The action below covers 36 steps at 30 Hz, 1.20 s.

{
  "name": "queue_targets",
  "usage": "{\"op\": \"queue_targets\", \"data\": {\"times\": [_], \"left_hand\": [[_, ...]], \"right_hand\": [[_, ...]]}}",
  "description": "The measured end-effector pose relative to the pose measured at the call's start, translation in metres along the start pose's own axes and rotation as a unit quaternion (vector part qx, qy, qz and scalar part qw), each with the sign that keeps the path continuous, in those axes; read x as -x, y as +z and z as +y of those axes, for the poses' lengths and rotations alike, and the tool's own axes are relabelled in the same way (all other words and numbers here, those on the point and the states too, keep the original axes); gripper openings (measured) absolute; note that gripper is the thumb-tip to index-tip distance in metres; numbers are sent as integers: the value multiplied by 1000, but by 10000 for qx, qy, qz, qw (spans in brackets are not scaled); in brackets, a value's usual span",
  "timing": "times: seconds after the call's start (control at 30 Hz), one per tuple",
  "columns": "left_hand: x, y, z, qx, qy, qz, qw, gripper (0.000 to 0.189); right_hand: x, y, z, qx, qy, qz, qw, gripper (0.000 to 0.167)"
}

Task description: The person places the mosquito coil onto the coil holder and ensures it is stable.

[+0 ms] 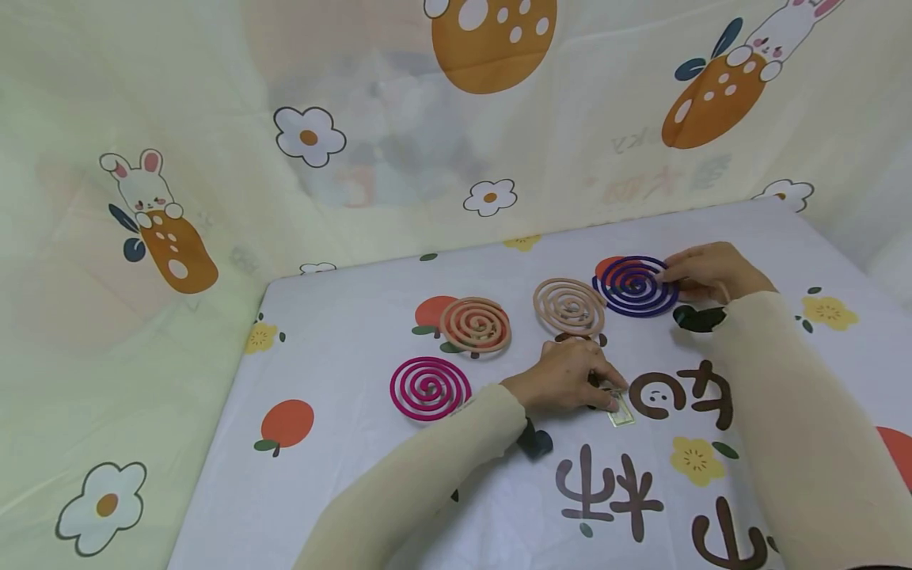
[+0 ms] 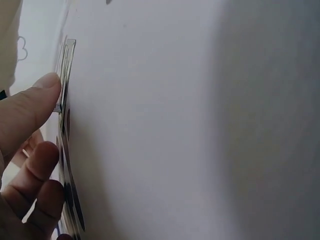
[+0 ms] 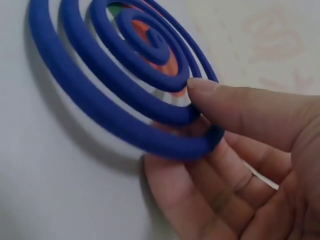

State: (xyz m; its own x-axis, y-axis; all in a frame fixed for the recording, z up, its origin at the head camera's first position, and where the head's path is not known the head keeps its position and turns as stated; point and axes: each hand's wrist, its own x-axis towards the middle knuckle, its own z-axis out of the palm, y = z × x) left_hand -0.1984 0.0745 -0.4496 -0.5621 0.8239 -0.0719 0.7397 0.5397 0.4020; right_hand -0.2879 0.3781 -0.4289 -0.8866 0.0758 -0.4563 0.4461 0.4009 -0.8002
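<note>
My right hand [image 1: 712, 273] pinches the right edge of a blue mosquito coil [image 1: 636, 286], thumb on top and fingers beneath. In the right wrist view, the coil [image 3: 107, 125] tilts above the cloth, its shadow showing below it. Nearer to me, my left hand [image 1: 570, 376] holds a small flat metal stand [image 1: 622, 413] by its upper part. Seen edge-on in the left wrist view, this metal stand [image 2: 70, 60] looks thin, with the thumb against it. Part of it is hidden behind the left fingers. A tan coil [image 1: 570, 307] lies just left of the blue one.
Farther left on the cloth lie another tan coil [image 1: 476, 324] and a magenta coil [image 1: 430, 388]. A white tablecloth [image 1: 342, 348] printed with fruit, flowers and brown characters covers the table. Behind it hangs a pale curtain [image 1: 399, 229] with rabbit prints.
</note>
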Motion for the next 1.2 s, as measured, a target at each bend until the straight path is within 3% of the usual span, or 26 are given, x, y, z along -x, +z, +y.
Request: {"op": "queue_targets", "data": {"times": [0.2,0.3,0.7,1.2], "left_hand": [[-1,-2,0,159,100,-27,9998,31],[-3,-2,0,200,135,-8,9997,29],[-3,0,2,337,149,-91,9993,19],[2,2,3,361,92,207,9991,10]], "right_hand": [[3,-3,10,-1256,178,-557,9904,8],[3,-4,13,-1507,154,-659,9863,18],[0,-4,23,-1813,121,-656,9812,18],[7,-4,29,-2072,28,-727,9756,16]]}}
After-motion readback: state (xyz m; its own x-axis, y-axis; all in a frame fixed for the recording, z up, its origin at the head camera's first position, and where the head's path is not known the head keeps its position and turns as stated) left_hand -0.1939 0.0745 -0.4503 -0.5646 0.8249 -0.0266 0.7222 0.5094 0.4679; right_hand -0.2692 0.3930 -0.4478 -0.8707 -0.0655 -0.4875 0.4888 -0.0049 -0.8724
